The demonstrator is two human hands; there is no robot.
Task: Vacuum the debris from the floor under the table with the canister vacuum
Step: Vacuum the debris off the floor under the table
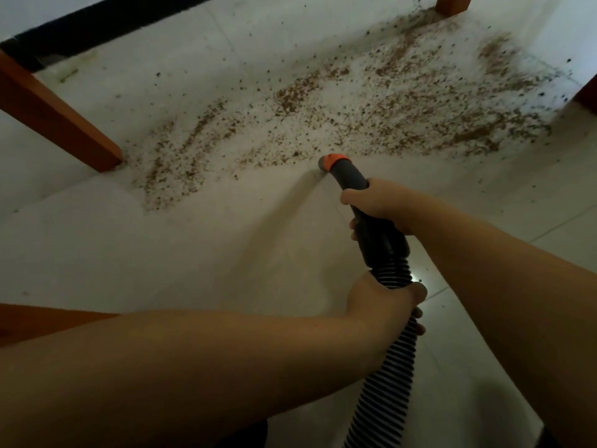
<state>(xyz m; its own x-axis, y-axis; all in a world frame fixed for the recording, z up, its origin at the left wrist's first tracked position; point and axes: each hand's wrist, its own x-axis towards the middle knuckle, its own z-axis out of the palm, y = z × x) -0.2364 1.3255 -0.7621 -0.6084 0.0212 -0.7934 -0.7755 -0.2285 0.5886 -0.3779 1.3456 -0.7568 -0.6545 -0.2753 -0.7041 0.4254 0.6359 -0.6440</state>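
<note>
On pale floor (226,253) between orange table legs (61,118): brown debris (371,101) scattered. Grey nozzle (342,169), orange collar, at debris edge. Right hand (384,205) grips handle; left hand (384,302) wraps ribbed hose (391,367).

A home's room, likely: pale tiled floor (226,253), wooden table legs (58,114) at nine and one o'clock (dark skirting (97,24) behind).

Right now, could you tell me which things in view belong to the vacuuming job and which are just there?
Job:
- debris, spread over the floor
- nozzle, at the debris edge
- hose
- right hand, gripping the handle behind the nozzle
- left hand, holding the hose

Just there:
- table legs
- dark baseboard
</note>
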